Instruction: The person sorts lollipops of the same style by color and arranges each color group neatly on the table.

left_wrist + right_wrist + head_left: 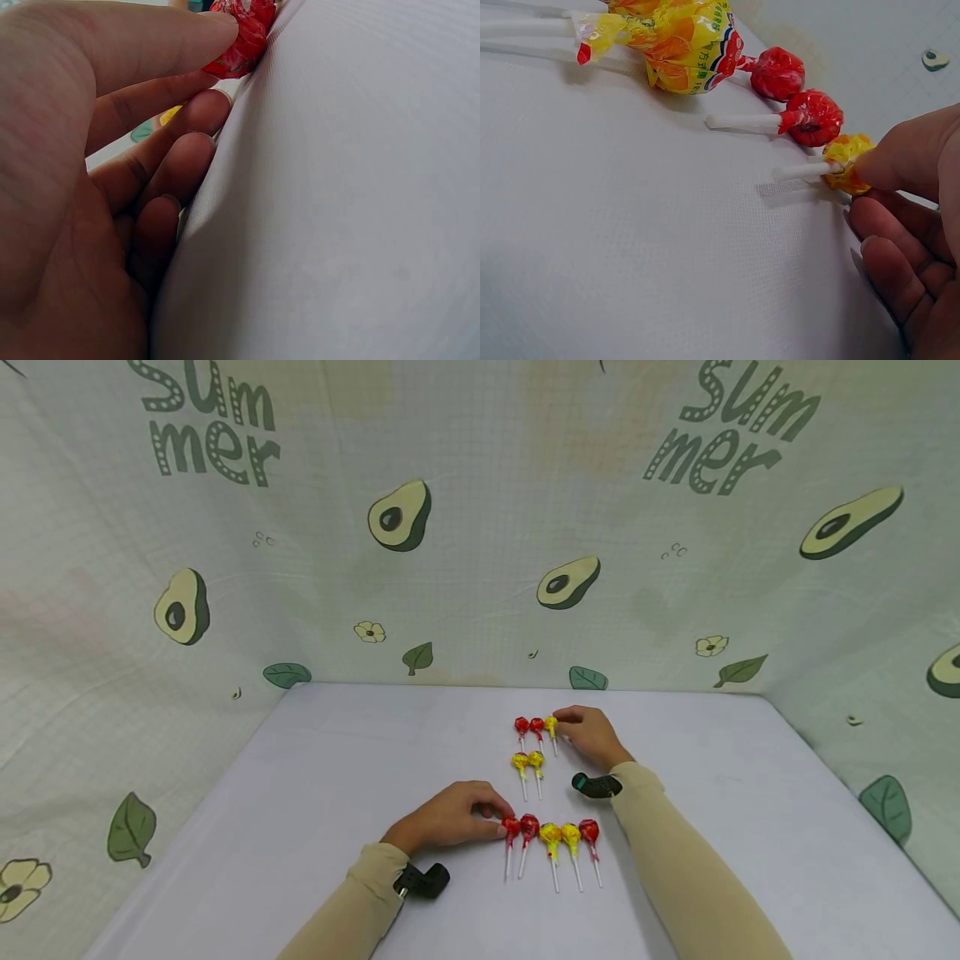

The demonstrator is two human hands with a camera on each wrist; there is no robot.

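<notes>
My left hand [456, 815] pinches the head of a red lollipop [511, 828] at the left end of the near row. In the left wrist view, thumb and forefinger meet its red wrapper [241, 54] close to the tabletop. To its right lie another red lollipop [529, 827], two yellow ones [551, 835] and a red one [589, 832], sticks toward me. Farther off, my right hand [592, 735] holds a yellow lollipop [846, 161] by its head, beside two red lollipops [814, 118] in the far row.
Two yellow lollipops [521, 762] lie between the far and near rows. A white table [337, 760] spreads out under everything. Behind it hangs a pale cloth [472, 610] printed with avocados and leaves. Each wrist carries a black camera [597, 785].
</notes>
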